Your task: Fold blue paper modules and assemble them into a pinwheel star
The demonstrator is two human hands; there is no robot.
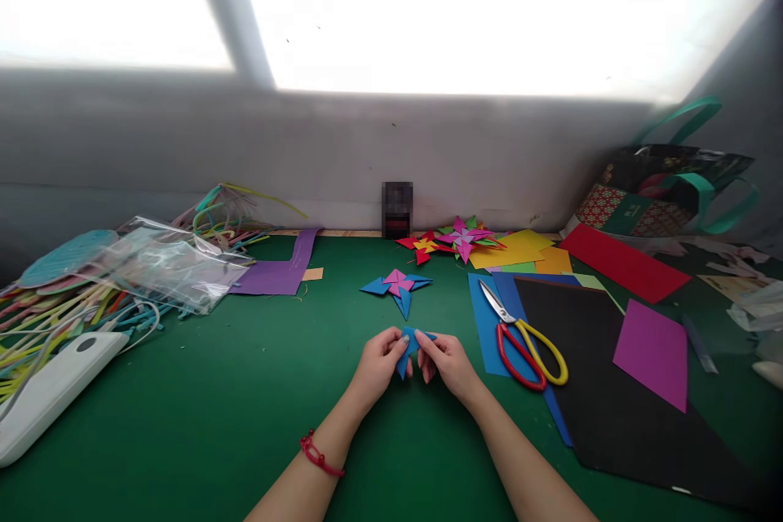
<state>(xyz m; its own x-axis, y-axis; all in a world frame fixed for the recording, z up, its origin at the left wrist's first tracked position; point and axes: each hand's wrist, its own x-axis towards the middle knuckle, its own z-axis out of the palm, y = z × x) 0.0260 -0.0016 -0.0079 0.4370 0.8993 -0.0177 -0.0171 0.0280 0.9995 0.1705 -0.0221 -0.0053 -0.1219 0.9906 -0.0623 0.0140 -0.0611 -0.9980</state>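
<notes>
Between my two hands is a small folded blue paper piece [406, 352], held just above the green table. My left hand [380, 360] pinches its left side between thumb and fingers. On the other side, my right hand [445, 364] grips the piece's upper right corner, its thumb on top. Just beyond the hands lies a folded paper star [397, 285] with blue points and a pink centre. Scissors [519, 338] with one red and one yellow handle rest to the right, on blue and black sheets.
Folded stars [462, 238] lie near the wall, beside yellow paper [514, 249]. Black [605, 375], red [624, 261] and magenta [654, 355] sheets cover the right. A purple sheet [269, 276], a plastic bag [171, 261], coloured strips and a white power strip [61, 391] occupy the left.
</notes>
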